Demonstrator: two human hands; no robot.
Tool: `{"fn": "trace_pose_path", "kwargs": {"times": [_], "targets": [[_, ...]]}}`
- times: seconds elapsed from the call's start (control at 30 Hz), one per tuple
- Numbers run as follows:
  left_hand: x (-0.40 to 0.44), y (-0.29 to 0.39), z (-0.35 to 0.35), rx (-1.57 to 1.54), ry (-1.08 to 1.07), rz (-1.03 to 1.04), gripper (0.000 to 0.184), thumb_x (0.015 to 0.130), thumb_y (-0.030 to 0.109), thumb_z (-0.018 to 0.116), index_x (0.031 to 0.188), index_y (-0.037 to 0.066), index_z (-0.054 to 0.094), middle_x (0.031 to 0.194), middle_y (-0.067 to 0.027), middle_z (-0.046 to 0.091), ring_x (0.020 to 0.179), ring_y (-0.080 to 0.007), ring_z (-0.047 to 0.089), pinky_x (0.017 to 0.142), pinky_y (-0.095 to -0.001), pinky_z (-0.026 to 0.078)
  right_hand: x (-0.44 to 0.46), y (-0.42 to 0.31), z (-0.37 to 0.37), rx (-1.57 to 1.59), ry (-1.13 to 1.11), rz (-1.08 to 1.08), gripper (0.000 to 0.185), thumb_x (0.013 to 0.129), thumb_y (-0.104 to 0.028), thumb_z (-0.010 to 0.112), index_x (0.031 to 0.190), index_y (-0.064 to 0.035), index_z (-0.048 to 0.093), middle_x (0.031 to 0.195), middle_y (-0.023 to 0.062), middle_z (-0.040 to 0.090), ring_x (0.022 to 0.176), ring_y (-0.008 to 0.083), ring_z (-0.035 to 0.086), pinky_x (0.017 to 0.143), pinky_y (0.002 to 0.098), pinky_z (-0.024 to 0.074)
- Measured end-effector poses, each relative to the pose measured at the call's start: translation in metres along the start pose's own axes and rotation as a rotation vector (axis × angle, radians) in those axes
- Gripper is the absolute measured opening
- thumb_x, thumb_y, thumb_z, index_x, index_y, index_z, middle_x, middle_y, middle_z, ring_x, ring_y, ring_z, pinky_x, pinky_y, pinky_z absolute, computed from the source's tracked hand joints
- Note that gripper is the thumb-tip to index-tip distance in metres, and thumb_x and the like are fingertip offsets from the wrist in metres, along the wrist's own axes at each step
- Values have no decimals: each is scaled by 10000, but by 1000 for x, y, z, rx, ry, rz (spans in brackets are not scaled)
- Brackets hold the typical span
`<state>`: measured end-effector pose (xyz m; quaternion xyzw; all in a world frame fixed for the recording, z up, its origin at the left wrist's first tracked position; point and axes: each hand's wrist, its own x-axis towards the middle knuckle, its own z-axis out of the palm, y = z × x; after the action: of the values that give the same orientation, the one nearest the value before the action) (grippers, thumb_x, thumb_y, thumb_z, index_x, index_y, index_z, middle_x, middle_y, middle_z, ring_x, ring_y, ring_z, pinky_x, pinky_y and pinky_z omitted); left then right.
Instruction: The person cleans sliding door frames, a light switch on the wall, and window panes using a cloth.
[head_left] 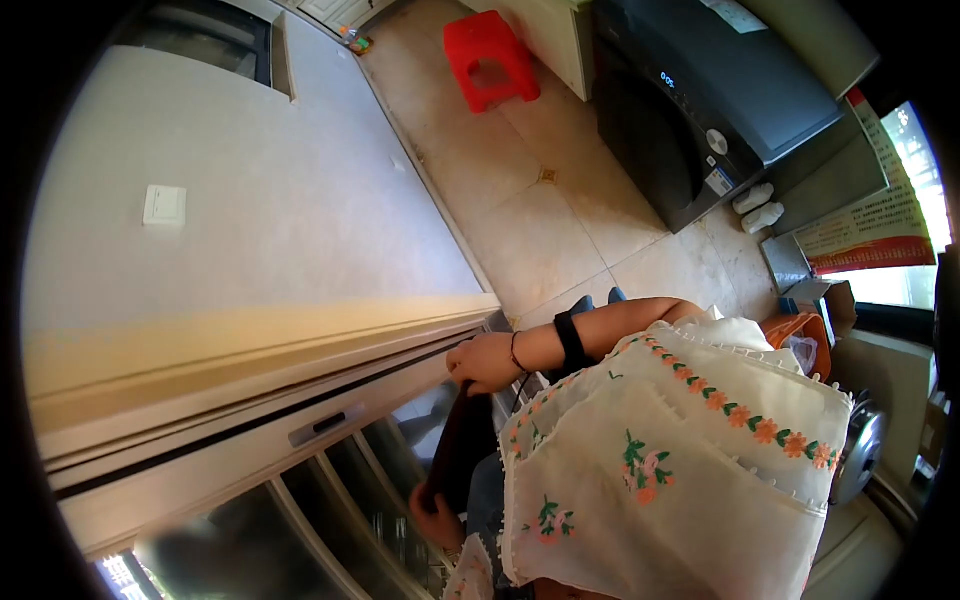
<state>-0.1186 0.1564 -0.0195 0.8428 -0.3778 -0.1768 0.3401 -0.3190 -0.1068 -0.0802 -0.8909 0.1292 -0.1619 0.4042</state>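
Apparently soft and light, the dark item (466, 445) sits at lower centre of frame, beside the glazed door (220, 468). Right hand (485, 362) grips its upper end, fingers closed; left hand (437, 518) curls round its lower edge. Opposite edges seem the best hold; slipperiness unclear.

Pretty sure this is somebody's home, laundry corner or utility room type of spot. Giveaway is the dark front-loading washing machine (650, 125) at upper right, little display (667, 80) lit up, with white bottles (763, 218) on the floor (735, 250) right beside it. Then there's a red plastic stool (488, 40) at the top of the frame, big beige tiles (535, 235) with a small patterned inset (548, 176), and an ordinary light switch (165, 205) on the pale wall (280, 190) at left.
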Motion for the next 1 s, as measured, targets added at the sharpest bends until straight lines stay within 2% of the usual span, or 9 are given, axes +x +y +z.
{"fn": "trace_pose_path", "kwargs": {"times": [0.1, 0.2, 0.27, 0.3, 0.37, 0.47, 0.57, 0.9, 1.0], "targets": [[-7, -3, -9, 32, -47, 85, 313, 831, 122, 571, 1127, 30, 524, 1062, -120, 550, 931, -221, 542, 806, -350, 439, -2, -22, 3, 39, 70, -29, 210, 770, -239, 615, 886, -64, 608, 981, 103, 565, 922, 308, 553, 782, 415, 454], [-12, -8, -20, -24, -145, -69, 322, 840, 163, 600, 1134, 47, 539, 1081, -117, 552, 909, -208, 547, 773, -350, 447, -4, -44, 8, 61, 38, 17, 200, 774, -239, 605, 880, -69, 608, 963, 108, 579, 926, 306, 556, 790, 415, 450], [-4, -59, -26, 208, -143, 197, 286, 840, 162, 603, 1103, 59, 557, 1034, -99, 557, 887, -198, 547, 763, -338, 438, -6, -52, 14, 60, 2, 68, 204, 780, -245, 596, 890, -75, 617, 965, 107, 590, 938, 300, 560, 803, 412, 450], [-4, -66, -28, 205, -142, 194, 286, 840, 162, 603, 1103, 59, 557, 1034, -99, 557, 887, -198, 547, 763, -338, 438, -10, -54, 18, 49, 6, 74, 209, 781, -247, 593, 893, -72, 616, 956, 110, 594, 930, 302, 563, 802, 412, 450], [-1, -74, -29, 35, -120, 438, 245, 850, 173, 596, 1047, 34, 554, 960, -81, 549, 866, -195, 537, 772, -323, 424, -16, -58, 27, 27, 29, 72, 228, 790, -261, 586, 905, -67, 616, 956, 116, 597, 919, 309, 567, 800, 412, 450], [-3, -75, -27, -232, -80, 232, 205, 860, 161, 575, 987, 8, 524, 902, -69, 512, 839, -181, 511, 772, -314, 413, -23, -65, 39, 43, 47, 77, 253, 798, -275, 586, 929, -61, 618, 968, 123, 601, 919, 314, 568, 804, 409, 450], [0, -89, -37, -195, -110, 191, 219, 891, 216, 530, 994, 29, 485, 918, -60, 496, 830, -166, 488, 763, -303, 402, -24, -72, 46, 159, 55, 69, 284, 815, -294, 577, 962, -54, 614, 980, 134, 607, 928, 315, 568, 807, 398, 449], [-7, -84, -39, -304, -70, 193, 271, 890, 223, 538, 1067, 28, 478, 993, -75, 505, 887, -183, 498, 820, -308, 396, -21, -90, 46, 328, -16, 116, 301, 871, -264, 521, 1041, -22, 577, 996, 148, 609, 945, 280, 568, 821, 354, 438], [-6, -88, -41, -256, -77, 206, 303, 885, 223, 550, 1102, 23, 483, 1037, -84, 511, 925, -192, 506, 845, -315, 398, -20, -95, 43, 437, -5, 153, 309, 857, -350, 530, 935, -55, 577, 875, 125, 613, 833, 264, 577, 745, 363, 434]]}}
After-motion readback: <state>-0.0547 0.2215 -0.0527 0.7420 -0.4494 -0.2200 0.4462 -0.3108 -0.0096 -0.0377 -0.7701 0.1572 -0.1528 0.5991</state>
